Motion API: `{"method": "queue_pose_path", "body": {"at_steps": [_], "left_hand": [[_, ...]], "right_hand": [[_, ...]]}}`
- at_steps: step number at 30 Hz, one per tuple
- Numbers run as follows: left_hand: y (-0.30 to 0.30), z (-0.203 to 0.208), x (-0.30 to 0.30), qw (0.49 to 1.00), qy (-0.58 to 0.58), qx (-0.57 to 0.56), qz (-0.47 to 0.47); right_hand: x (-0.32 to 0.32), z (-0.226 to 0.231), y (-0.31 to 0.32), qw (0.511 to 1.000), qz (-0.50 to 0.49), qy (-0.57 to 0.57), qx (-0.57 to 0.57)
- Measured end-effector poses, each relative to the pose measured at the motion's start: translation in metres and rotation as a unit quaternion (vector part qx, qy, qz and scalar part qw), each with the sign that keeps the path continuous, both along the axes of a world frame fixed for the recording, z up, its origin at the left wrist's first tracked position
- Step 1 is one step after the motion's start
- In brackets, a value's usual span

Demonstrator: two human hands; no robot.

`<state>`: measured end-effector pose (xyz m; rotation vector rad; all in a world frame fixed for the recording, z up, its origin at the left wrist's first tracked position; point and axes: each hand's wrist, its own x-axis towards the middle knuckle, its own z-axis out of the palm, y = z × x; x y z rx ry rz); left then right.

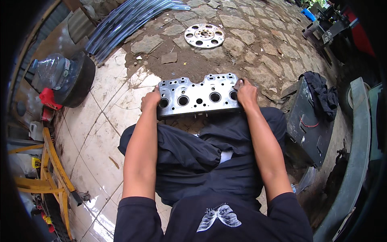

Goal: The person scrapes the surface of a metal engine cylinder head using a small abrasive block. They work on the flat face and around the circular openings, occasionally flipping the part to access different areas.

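Jug (56, 70), one, clear plastic, far left; one yellow frame (59, 161) nearer! Left hand (151, 98) grips the left end of one metal block (199, 92), dead centre, four ringed holes showing. One holed disc (204, 41) lies beyond! Right hand (247, 93) clasps the other end; right again, one black box (302, 139), one dark cloth (320, 92) over it.

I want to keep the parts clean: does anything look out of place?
Perhaps the flywheel-like disc: a bare metal part lying on stony, dirty ground beyond the cylinder head, exposed to grit.
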<state>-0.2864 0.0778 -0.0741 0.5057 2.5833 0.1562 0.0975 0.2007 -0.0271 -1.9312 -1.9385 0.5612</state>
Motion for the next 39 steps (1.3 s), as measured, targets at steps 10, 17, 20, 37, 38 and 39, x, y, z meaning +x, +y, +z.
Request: {"method": "queue_pose_path", "body": {"at_steps": [10,17,20,37,38,39], "left_hand": [[0.000,0.035,0.038,0.995,0.016,0.090,-0.040],[-0.003,0.030,0.032,0.993,0.020,0.111,-0.023],[-0.009,0.017,0.015,0.991,-0.009,0.131,-0.031],[0.035,0.038,0.003,0.912,-0.165,0.340,-0.157],[0.035,0.045,0.005,0.902,-0.210,0.341,-0.163],[0.035,0.053,0.010,0.889,-0.256,0.341,-0.168]], "right_hand": [[0.000,0.009,0.010,0.996,-0.004,-0.070,-0.051],[-0.003,0.004,0.011,0.996,0.010,-0.085,-0.029],[0.000,0.002,0.003,0.991,-0.004,-0.108,0.074],[-0.171,-0.016,0.021,0.856,0.266,0.432,-0.099],[-0.172,-0.017,0.016,0.871,0.269,0.401,-0.092],[-0.173,-0.016,0.013,0.885,0.271,0.369,-0.084]]}}
